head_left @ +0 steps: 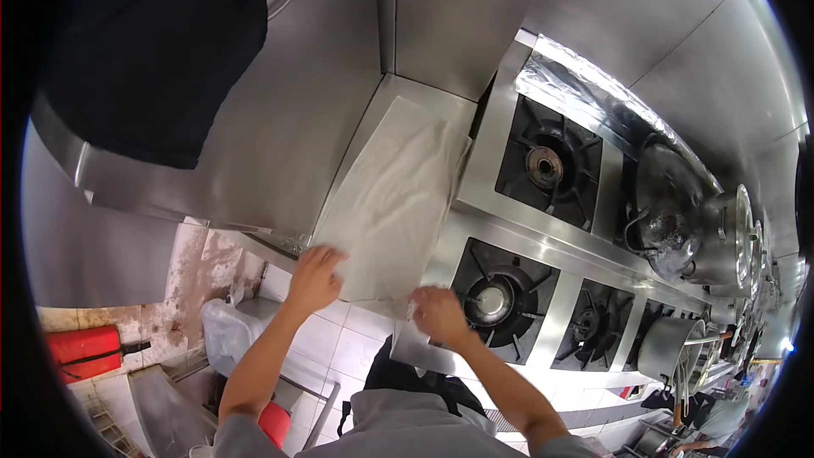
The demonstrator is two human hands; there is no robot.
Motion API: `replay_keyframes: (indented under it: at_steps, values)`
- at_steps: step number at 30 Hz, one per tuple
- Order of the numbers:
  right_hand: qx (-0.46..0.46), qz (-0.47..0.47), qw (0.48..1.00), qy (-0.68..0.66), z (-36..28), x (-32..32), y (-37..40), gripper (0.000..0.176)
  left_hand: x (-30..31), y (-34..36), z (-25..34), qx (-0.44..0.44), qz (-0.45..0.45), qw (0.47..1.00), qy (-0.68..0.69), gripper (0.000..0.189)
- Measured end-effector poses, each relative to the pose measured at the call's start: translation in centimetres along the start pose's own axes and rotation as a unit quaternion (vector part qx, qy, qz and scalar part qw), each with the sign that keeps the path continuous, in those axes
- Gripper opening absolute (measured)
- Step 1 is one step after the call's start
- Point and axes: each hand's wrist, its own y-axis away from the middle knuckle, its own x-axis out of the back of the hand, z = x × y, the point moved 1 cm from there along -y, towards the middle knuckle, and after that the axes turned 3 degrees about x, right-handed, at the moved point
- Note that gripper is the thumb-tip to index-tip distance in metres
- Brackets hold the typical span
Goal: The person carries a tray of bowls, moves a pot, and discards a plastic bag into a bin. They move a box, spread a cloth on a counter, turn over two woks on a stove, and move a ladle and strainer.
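Note:
A whitish cloth [386, 203] lies spread with wrinkles along a narrow steel counter. Its near edge hangs over the counter's front. At the cloth's near left edge is my left hand [316, 282], its fingers bent and a gap showing between fingertips and thumb. My right hand [439, 315] is closed at the near right corner, pinching the cloth's edge; its fingertips are partly hidden.
To the right stands a gas range [500, 229] with several burners. A wok [670, 203], a large stockpot [721, 242] and a saucepan [670, 348] sit farther along it. A dark cloth [161, 51] hangs at upper left. A red bag [83, 353] lies lower left. Another person [721, 420] is at lower right.

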Motion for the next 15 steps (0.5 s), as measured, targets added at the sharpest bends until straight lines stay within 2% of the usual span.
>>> replay_keyframes:
  at_steps: [2,5,8,9,10,12,13,15]
  values:
    - [0.019,0.113,0.986,0.118,1.7,4.3,-5.3,0.024,-1.2,-7.9,1.8,-0.076,0.083,0.991,0.072,0.029]
    - [0.014,0.18,0.955,0.235,6.3,8.8,-14.9,0.02,-6.4,-20.9,2.2,-0.098,0.117,0.982,0.115,0.027]
    - [-0.034,0.081,0.93,0.358,12.0,9.1,-23.4,0.018,-12.4,-30.0,-0.2,-0.095,0.122,0.982,0.112,0.036]
    - [-0.057,0.033,0.919,0.39,13.6,8.8,-25.4,0.019,-14.2,-31.7,-1.2,-0.05,0.139,0.989,-0.007,0.046]
    - [-0.059,0.031,0.918,0.391,14.9,8.4,-26.8,0.019,-15.4,-33.4,-2.0,-0.004,0.155,0.98,-0.126,0.056]
    - [-0.094,-0.061,0.872,0.477,17.4,7.7,-28.8,0.025,-15.9,-36.2,-3.7,0.027,0.143,0.982,-0.119,0.062]
    - [-0.095,-0.062,0.873,0.475,18.5,7.5,-29.8,0.025,-15.8,-37.3,-4.7,0.058,0.131,0.983,-0.118,0.069]
    - [-0.079,0.025,0.843,0.532,20.1,7.4,-31.6,0.028,-15.7,-39.1,-5.8,0.058,0.127,0.984,-0.115,0.07]
